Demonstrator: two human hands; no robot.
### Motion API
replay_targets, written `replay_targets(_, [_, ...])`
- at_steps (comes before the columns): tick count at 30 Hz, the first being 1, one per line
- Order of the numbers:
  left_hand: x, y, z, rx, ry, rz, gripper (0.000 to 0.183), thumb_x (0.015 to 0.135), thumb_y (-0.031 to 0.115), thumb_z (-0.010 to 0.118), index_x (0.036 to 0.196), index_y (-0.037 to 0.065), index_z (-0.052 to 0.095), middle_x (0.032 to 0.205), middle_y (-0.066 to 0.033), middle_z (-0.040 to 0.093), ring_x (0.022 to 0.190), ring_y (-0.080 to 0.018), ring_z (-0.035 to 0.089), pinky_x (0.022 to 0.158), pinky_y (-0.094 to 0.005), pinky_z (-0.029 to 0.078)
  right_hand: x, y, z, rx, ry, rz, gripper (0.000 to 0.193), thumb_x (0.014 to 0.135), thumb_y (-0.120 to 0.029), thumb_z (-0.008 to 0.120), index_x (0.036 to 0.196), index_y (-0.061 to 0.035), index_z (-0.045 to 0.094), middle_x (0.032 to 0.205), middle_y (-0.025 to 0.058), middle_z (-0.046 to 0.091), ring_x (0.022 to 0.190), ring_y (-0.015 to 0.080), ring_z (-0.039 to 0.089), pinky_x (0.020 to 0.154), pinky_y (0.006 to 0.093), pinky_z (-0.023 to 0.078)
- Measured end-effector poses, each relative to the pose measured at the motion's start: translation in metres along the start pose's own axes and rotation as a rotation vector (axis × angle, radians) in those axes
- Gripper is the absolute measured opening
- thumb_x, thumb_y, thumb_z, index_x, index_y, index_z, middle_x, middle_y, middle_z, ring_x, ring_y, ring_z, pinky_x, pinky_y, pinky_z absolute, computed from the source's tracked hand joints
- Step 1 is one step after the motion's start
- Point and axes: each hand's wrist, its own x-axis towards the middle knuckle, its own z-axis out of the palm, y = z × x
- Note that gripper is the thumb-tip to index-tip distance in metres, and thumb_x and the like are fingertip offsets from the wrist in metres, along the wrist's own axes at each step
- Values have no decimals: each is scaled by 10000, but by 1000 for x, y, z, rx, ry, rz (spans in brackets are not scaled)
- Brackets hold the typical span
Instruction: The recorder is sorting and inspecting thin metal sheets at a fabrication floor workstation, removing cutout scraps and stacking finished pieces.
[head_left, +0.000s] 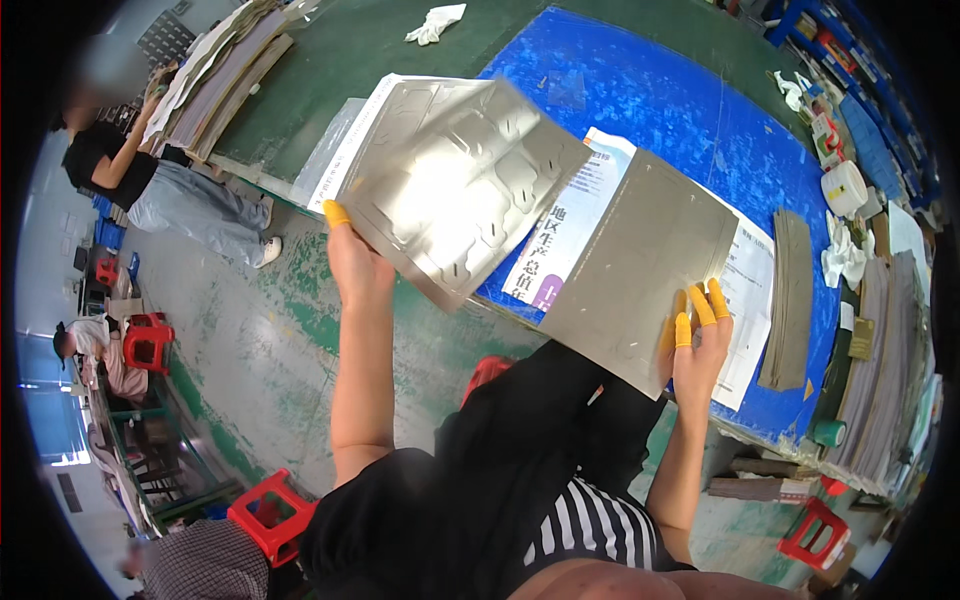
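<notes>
My left hand [358, 262] grips the near left edge of a shiny thin metal sheet [450, 190] with raised and cut outlines. Its thumb wears a yellow finger cot, and its other fingers are hidden under the sheet. The sheet is held tilted, partly over a similar patterned sheet and white paper at the table's left. A plain grey metal sheet [640, 270] lies on printed paper [575, 235], its near corner at the table's front edge. At its right edge my right hand [705, 350] rests extended fingers, with several yellow finger cots, on its surface.
A blue mat [640, 80] covers part of the green table. Grey strips [790, 300] lie at the right, near stacked sheets [880, 350] and a white roll [843, 188]. Far left stands a person [120, 165] by more stacked sheets [215, 85]. Red stools [275, 515] stand on the floor.
</notes>
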Motion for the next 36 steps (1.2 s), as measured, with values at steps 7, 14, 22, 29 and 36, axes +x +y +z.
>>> replay_targets(7, [-11,-20,-48,62,-136,-316,417,971,333,345,1270,46,386,1275,-72,474,1146,-202,486,955,-339,420,1,0,1,-6,-3,-6,364,768,26,522,1127,-27,551,1273,148,447,1146,314,419,974,374,327])
replay_targets(14, [-15,-23,-53,61,-218,-315,359,965,276,389,1202,18,467,1212,-73,525,1114,-176,509,923,-316,429,1,4,2,-4,-5,5,372,776,22,517,1142,-27,561,1262,144,460,1119,299,436,918,348,363])
replay_targets(22, [-16,-25,-57,163,-246,-271,312,891,26,463,1201,-5,470,1166,-68,546,1055,-169,536,902,-304,436,2,2,4,29,12,11,372,774,26,518,1140,-23,564,1242,134,473,1051,274,461,831,301,401])
replay_targets(29, [-23,-19,-49,217,-263,-245,330,902,17,429,1231,10,451,1197,-62,521,1078,-166,519,909,-312,430,1,1,2,51,2,71,359,769,21,527,1122,-27,574,1229,136,480,1054,282,462,872,312,387])
replay_targets(36, [-46,-19,-26,169,-278,-163,401,956,192,412,1321,45,337,1296,-92,442,1174,-225,457,964,-384,399,3,3,0,7,28,8,333,753,-3,556,1084,-25,582,1241,148,478,1125,316,437,970,374,330])
